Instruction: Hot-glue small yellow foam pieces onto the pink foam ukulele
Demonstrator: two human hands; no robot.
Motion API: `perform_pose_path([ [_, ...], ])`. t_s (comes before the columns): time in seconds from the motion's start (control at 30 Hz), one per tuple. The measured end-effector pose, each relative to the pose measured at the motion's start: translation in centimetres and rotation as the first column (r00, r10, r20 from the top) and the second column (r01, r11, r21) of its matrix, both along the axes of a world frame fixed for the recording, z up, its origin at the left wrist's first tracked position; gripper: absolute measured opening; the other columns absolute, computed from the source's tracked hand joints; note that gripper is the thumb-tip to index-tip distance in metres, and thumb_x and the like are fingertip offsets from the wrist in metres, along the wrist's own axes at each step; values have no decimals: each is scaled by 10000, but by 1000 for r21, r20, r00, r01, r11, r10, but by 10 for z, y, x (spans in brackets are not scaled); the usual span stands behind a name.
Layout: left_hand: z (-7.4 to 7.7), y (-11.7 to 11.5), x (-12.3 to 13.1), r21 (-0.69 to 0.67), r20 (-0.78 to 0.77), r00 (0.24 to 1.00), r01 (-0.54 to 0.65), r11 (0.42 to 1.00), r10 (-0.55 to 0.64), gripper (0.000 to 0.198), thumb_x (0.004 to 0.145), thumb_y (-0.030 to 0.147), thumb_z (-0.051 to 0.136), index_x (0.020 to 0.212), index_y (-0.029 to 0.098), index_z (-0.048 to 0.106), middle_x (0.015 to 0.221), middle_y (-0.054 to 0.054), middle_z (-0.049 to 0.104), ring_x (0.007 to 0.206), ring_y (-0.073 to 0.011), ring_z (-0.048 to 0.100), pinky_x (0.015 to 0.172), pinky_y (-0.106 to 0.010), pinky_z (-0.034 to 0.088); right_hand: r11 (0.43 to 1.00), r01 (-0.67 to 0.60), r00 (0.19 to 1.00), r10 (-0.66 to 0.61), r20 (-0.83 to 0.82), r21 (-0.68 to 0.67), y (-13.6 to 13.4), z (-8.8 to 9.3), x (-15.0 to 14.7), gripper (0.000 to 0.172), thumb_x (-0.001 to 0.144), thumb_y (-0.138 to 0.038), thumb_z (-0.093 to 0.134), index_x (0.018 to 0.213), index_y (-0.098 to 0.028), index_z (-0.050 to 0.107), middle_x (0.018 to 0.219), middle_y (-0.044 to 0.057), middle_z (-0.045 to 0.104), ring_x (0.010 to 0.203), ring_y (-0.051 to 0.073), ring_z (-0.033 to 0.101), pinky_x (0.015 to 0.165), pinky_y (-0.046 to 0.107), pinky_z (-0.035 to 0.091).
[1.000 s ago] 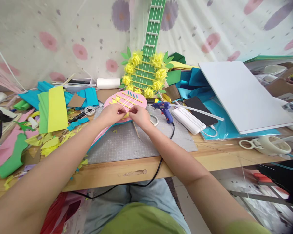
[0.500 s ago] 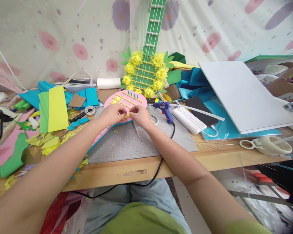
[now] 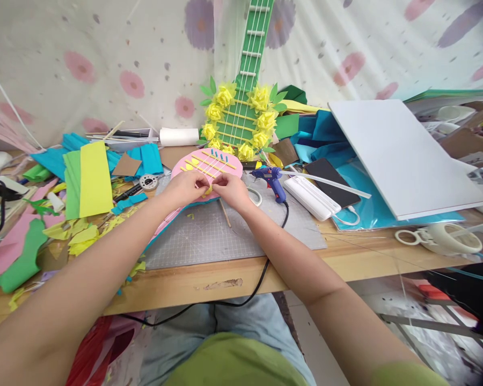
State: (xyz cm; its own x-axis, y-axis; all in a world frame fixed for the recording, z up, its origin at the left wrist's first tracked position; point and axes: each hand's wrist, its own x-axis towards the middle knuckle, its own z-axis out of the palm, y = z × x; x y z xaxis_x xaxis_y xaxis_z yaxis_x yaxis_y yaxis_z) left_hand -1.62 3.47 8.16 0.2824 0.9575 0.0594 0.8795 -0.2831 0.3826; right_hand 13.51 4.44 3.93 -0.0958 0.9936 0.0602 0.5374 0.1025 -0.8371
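Note:
A pink paper guitar with yellow strips, white strings and small blue pegs lies tilted on the grey cutting mat. Over its near part, my left hand and my right hand meet fingertip to fingertip. Both are closed in a pinch on a small yellow piece, mostly covered by the fingers. Yellow oval pieces sit on the guitar's upper left. Behind it stands a green paper guitar ringed with yellow paper flowers.
A blue glue gun rests right of my hands, its black cord running over the table edge. Farther right are a white power bank, a dark phone and a white board. Paper scraps cover the left side.
Almost nothing differs. Both hands stay at the same spot on the pink guitar, with only a tiny shift of the fingers around the yellow piece.

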Motion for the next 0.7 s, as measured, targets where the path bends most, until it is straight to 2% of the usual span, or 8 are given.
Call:
perform_pose_path([
  [0.07, 0, 0, -1, -4, 8, 1000, 3, 1000, -3, 182, 725, 316, 544, 732, 207, 690, 831, -27, 716, 786, -188, 632, 665, -277, 459, 999, -48, 999, 48, -26, -4, 1, 1, 3, 156, 676, -290, 595, 814, -217, 597, 829, -20, 692, 781, 152, 646, 718, 291, 470],
  [0.2, 0, 1, -2, -14, 39, 999, -4, 1000, 5, 181, 724, 320, 553, 752, 211, 695, 831, -19, 721, 777, -180, 636, 667, -273, 461, 991, -129, 991, 131, -37, 46, 0, 4, 7, 264, 665, -143, 567, 919, -213, 556, 849, -25, 704, 809, 129, 651, 715, 259, 457],
  [0.43, 0, 2, -9, 44, 64, 998, -3, 999, 0, 248, 748, 343, 527, 851, 206, 705, 874, -21, 721, 778, -170, 634, 690, -268, 470, 963, -181, 970, 141, 200, 201, -8, 3, -1, 239, 732, -129, 532, 940, -247, 536, 916, -34, 713, 882, 150, 628, 707, 273, 436],
  [0.53, 2, 3, -15, 110, 106, 994, -47, 993, 35, 242, 744, 326, 532, 861, 188, 692, 941, -37, 714, 814, -174, 636, 718, -271, 482, 948, -204, 956, 140, 257, 243, -8, 0, -3, 272, 743, -123, 517, 985, -247, 533, 904, -28, 711, 891, 164, 618, 726, 283, 433],
  [0.7, 11, 2, -26, 98, 122, 986, -125, 987, 112, 230, 745, 298, 544, 881, 189, 693, 976, -47, 704, 808, -175, 633, 752, -278, 497, 936, -226, 941, 138, 310, 270, -8, -4, -3, 320, 747, -106, 493, 1037, -233, 535, 914, -7, 715, 956, 201, 593, 751, 301, 433],
])
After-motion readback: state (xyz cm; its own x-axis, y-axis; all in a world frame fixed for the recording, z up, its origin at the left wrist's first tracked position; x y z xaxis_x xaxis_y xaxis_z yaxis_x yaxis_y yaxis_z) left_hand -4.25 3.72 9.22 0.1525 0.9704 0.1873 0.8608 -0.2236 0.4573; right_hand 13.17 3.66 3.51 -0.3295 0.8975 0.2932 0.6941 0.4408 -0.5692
